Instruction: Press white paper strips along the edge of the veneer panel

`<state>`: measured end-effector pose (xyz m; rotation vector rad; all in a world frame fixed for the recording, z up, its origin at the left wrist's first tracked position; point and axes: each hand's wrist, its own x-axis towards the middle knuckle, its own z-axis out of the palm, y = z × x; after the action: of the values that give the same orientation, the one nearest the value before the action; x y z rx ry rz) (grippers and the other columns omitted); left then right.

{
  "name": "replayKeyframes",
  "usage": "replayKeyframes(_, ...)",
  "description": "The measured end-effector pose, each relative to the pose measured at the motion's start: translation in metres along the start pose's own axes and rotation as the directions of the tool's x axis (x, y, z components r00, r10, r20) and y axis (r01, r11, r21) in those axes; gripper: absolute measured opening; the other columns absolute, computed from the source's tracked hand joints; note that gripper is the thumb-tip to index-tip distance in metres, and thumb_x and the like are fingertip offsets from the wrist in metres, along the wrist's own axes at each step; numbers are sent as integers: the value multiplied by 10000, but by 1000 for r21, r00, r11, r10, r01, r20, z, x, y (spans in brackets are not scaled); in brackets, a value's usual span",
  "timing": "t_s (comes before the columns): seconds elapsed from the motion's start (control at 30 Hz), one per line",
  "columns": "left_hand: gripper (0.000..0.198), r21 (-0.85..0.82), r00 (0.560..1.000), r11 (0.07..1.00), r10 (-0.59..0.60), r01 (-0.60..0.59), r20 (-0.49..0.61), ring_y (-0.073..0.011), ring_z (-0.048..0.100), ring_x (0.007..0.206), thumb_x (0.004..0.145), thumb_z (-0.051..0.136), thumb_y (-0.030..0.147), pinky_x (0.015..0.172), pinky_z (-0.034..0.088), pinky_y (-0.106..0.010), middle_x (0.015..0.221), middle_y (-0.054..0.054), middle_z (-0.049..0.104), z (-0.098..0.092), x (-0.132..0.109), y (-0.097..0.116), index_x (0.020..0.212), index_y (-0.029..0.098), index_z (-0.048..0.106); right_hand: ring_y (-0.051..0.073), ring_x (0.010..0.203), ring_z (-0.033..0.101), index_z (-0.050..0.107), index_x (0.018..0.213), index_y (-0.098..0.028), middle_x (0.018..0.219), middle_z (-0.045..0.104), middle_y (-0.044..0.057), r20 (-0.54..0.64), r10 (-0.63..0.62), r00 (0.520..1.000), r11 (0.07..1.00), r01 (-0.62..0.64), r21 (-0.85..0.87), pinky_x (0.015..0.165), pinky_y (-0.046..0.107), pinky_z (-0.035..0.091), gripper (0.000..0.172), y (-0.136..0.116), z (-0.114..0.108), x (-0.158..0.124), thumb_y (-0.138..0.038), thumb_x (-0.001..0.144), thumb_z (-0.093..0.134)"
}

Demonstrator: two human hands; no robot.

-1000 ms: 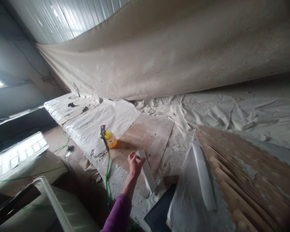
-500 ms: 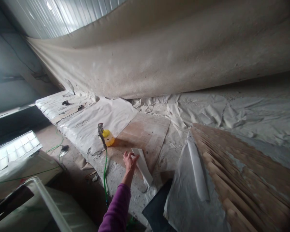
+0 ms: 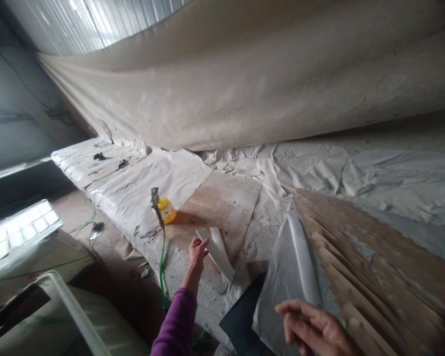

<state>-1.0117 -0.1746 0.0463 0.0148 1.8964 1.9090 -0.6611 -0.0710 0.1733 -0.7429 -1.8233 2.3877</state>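
Pale sheeting (image 3: pixel 311 173) underlies the brown board (image 3: pixel 233 198). Left hand (image 3: pixel 198 251) pinches a white strip (image 3: pixel 217 257) near its far end, overlapping a second strip (image 3: pixel 218 240); right hand (image 3: pixel 315 326), near right, is half-curled, apparently unladen. Light, flat pinching should limit bending.

Long bench (image 3: pixel 178 257) under pale, wrinkled sheeting (image 3: pixel 274 174), a white sheet (image 3: pixel 174 173) and brown board (image 3: pixel 222 198) on top.

Left arm (image 3: pixel 177 316) reaches forward, left hand (image 3: pixel 198 253) pinching. Nearer the body and off to its right, the right hand (image 3: pixel 315 329) hangs — fingers (image 3: pixel 299 308) loosely curled.
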Motion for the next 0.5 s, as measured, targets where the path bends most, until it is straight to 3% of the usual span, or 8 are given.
replayKeyframes(0.1, 551, -67, 998, 998, -1, 5, 63, -140, 634, 717, 539, 858, 557, 670, 503, -271, 805, -13, 653, -8, -8, 6, 821, 182, 571, 157, 705, 538, 612, 1144, -148, 894, 635, 72, -82, 14, 997, 995, -22, -99, 534, 218, 380, 574, 15, 2, 27, -662, 889, 594)
replayKeyframes(0.23, 508, -131, 990, 991, 23, -4, 138, -154, 661, 792, 613, 848, 524, 747, 525, -288, 879, -32, 689, -14, -16, 6, 882, 189, 576, 225, 882, 632, 616, 1134, -174, 1027, 660, 99, -74, -62, 995, 939, 33, -343, 591, 268, 484, 449, 42, 15, 81, -536, 897, 499)
replayKeyframes(0.37, 459, -147, 983, 989, 41, -14, 181, -163, 666, 821, 686, 820, 496, 777, 533, -306, 910, -44, 701, -18, -23, 2, 918, 183, 578, 263, 1049, 600, 584, 1212, -160, 1240, 588, 138, -114, -229, 967, 890, 160, -428, 838, 401, 527, 475, 59, 34, 146, -382, 795, 534)
replayKeyframes(0.5, 404, -134, 970, 990, 79, -49, 229, -155, 659, 831, 738, 798, 468, 795, 524, -293, 922, -30, 715, -12, -35, 7, 951, 191, 596, 265, 1298, 455, 474, 1369, -143, 1394, 499, 147, -123, -289, 950, 885, 216, -412, 1100, 428, 377, 641, 61, 51, 202, -264, 751, 590)
